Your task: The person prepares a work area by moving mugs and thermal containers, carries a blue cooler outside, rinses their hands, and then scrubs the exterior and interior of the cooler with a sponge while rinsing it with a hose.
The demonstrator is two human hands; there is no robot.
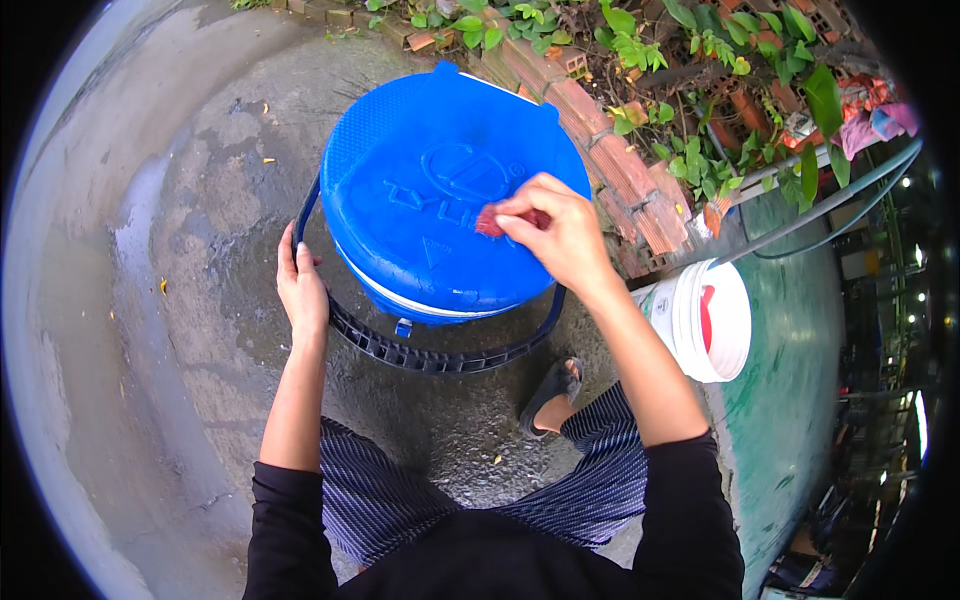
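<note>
A large round blue drink cooler point(400, 150) stands in front of me, its wet lid facing up with raised lettering and a logo. Its black carrying handle point(440, 357) hangs down around the near side. At the left end of that handle, my left hand point(305, 290) has its fingers closed around it, close against the cooler's side. My right hand point(562, 235) pinches a reddish scrubbing pad point(488, 221) and presses it on the lid, right of the middle. Part of the pad is hidden under the fingers.
A white bucket point(665, 310) with a red object point(707, 318) inside stands at the right. Behind the cooler runs a low brick border point(635, 190) with leafy plants point(700, 165). A hose point(830, 215) crosses at the right. The concrete floor point(230, 200) is wet.
</note>
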